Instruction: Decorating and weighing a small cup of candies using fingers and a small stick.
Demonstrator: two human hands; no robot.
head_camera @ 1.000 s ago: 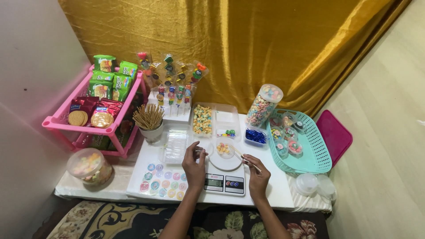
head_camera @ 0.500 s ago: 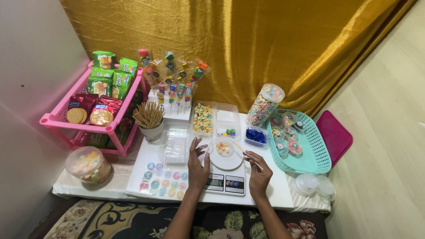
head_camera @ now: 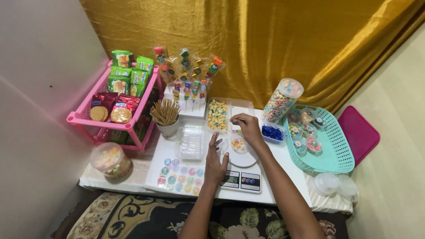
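A white digital scale (head_camera: 241, 179) sits at the table's front, and a small clear round cup (head_camera: 237, 144) with a few coloured candies stands on its plate. My left hand (head_camera: 215, 162) lies flat at the scale's left edge, fingers apart and pointing at the cup, holding nothing. My right hand (head_camera: 248, 128) reaches past the cup to the clear tray of mixed candies (head_camera: 218, 114). Its fingers are pinched on a thin stick-like tool (head_camera: 234, 120) whose tip is at the tray's right side.
Around the scale are a pink rack of snack packs (head_camera: 116, 104), a cup of wooden sticks (head_camera: 166, 116), a stand of wrapped candy skewers (head_camera: 188, 71), a sticker sheet (head_camera: 179, 171), a jar of ring candies (head_camera: 281, 101), a teal basket (head_camera: 334, 155) and a candy tub (head_camera: 110, 159).
My right hand has moved from beside the cup on the scale forward to the candy tray. My left hand has shifted slightly but stays by the scale.
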